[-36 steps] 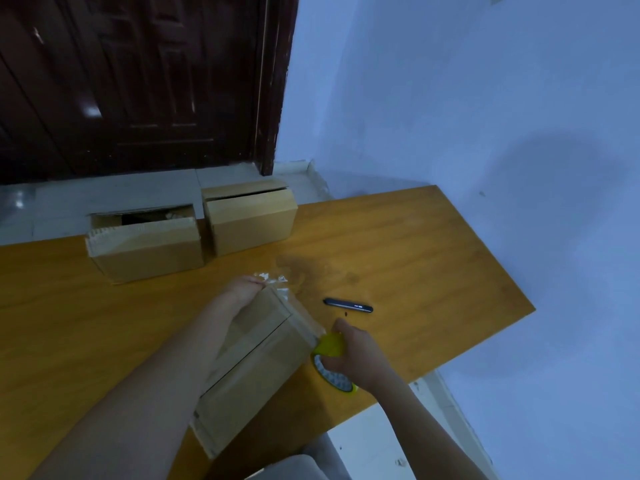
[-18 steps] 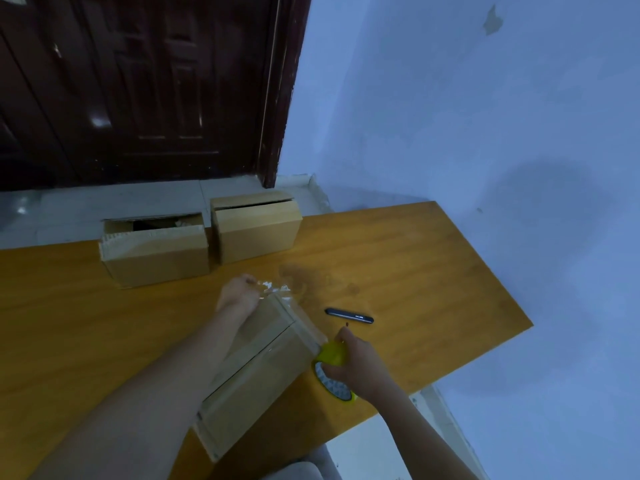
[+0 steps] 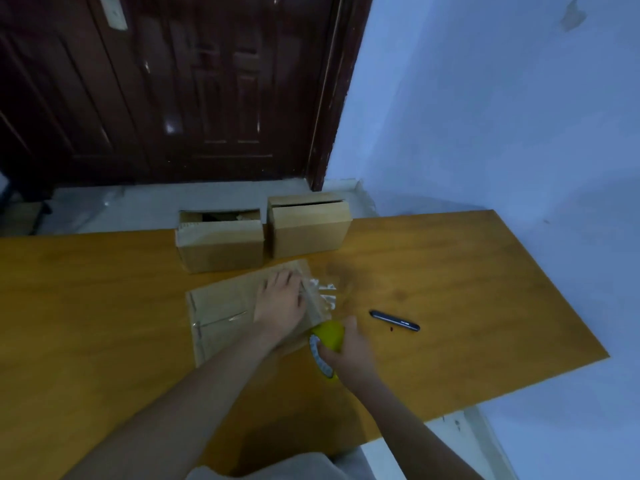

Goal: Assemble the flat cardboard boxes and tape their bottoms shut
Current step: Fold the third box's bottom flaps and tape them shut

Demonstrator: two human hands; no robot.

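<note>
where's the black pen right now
In the head view the black pen lies on the wooden table, right of the box being taped and just beyond the right hand, which grips the yellow tape roll.

A dark pen, perhaps, lies on the wooden table.
</note>
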